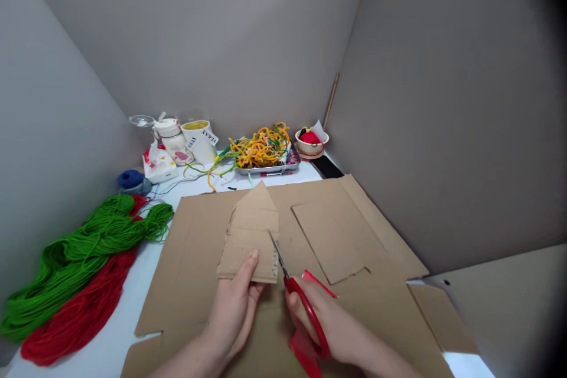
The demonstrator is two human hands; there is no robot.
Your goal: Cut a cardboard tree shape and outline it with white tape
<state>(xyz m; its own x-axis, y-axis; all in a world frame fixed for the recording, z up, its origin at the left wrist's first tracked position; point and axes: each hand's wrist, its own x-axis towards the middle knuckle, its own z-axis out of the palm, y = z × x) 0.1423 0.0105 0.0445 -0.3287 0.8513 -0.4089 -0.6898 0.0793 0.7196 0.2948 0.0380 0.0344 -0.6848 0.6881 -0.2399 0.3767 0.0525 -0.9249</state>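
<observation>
My left hand [239, 301] pinches the lower edge of a small cardboard piece [253, 227], thumb on top. The piece has a pointed top, like a house, and ragged side edges. In my right hand [316, 307] is a pair of red-handled scissors [315, 314], blades pointing up and left. Their tips lie over the right edge of the piece; whether they grip the cardboard I cannot tell. Beneath both hands spreads a large flat cardboard sheet [195, 254], with a rectangular outline cut or marked on its right part. A red object [319, 283] lies partly hidden behind my right hand.
Green yarn [95, 242] and red yarn [84, 307] lie at the left. Along the back stand a tissue pack [159, 165], a white bottle [175, 142], a white cup [201, 147], a tray [268, 170] of orange yarn and a bowl [312, 144]. Grey partitions enclose the table.
</observation>
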